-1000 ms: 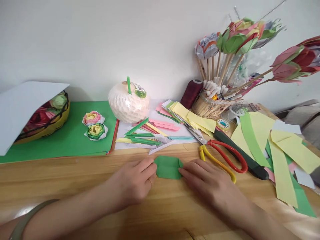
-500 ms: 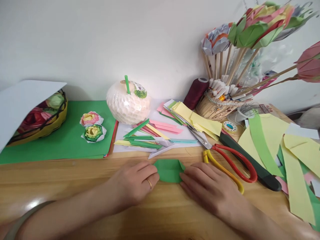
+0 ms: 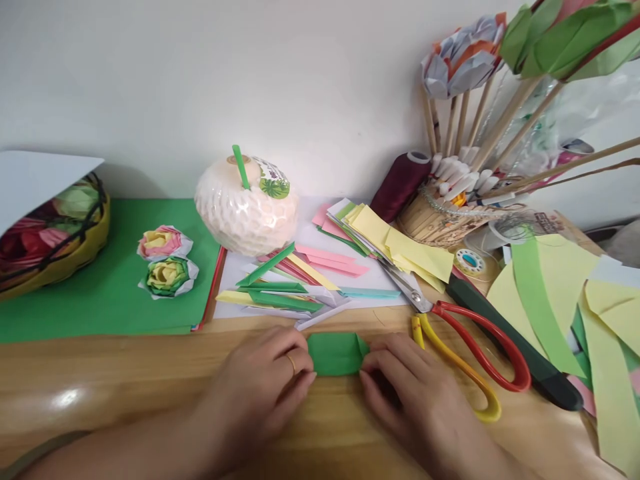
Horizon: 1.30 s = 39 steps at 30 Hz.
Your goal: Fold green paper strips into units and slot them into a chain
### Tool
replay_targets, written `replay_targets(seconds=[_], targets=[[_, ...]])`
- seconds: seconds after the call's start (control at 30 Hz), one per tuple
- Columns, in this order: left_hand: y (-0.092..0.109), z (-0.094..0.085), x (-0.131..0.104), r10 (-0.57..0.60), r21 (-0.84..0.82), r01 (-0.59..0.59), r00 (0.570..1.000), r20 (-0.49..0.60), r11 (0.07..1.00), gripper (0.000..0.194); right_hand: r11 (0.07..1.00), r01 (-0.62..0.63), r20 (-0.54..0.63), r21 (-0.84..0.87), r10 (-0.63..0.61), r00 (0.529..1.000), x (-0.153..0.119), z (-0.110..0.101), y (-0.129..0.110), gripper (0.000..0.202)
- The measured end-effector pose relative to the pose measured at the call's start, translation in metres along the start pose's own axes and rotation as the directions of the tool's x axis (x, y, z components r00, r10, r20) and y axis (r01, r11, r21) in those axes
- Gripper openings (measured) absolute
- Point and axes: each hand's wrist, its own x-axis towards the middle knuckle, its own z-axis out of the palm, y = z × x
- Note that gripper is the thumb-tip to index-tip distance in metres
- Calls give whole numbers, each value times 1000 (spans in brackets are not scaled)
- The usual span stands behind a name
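Observation:
Between my two hands lies a small piece of green paper (image 3: 334, 353) on the wooden table, with a folded corner at its upper right. My left hand (image 3: 273, 380) pinches its left end, and a ring shows on one finger. At the other end, the fingers of my right hand (image 3: 407, 380) are closed on the paper's right edge. Just beyond it lies a pile of folded paper strips (image 3: 280, 297) in green, yellow, pink and white. Scissors (image 3: 450, 327) with one red and one yellow handle rest to the right of my right hand.
A white textured coconut (image 3: 245, 207) with a green straw stands behind the strips. Two paper flowers (image 3: 167, 277) sit on green sheets (image 3: 90, 300) at left. A dark-handled cutter (image 3: 530, 360), paper scraps (image 3: 615, 373), a thread spool (image 3: 403, 183) and a basket (image 3: 435, 223) occupy the right.
The view has shifted closer and a little to the right. The green paper now lies flatter, with both hands still at its ends and the thumbs drawn nearer its lower corners.

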Motion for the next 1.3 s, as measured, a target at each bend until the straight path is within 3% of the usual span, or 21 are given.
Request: replay_targets(seconds=[0.37, 0.67, 0.93, 1.2, 1.3], targets=[[4, 9, 1, -186, 68, 184, 982, 22, 981, 19, 996, -27, -24, -82, 25, 999, -1, 7, 0, 19], [-2, 15, 5, -90, 246, 95, 995, -31, 965, 18, 964, 7, 17, -268, -3, 1000, -2, 8, 4, 25], [-4, 15, 1, -107, 256, 94, 994, 37, 962, 13, 963, -33, -87, -266, 10, 996, -5, 19, 7, 31], [-3, 13, 7, -83, 273, 81, 997, -4, 959, 17, 964, -63, -104, -257, 37, 994, -8, 23, 9, 33], [0, 10, 8, -91, 278, 80, 995, 27, 957, 18, 971, -81, -79, -226, 65, 995, -8, 21, 8, 32]])
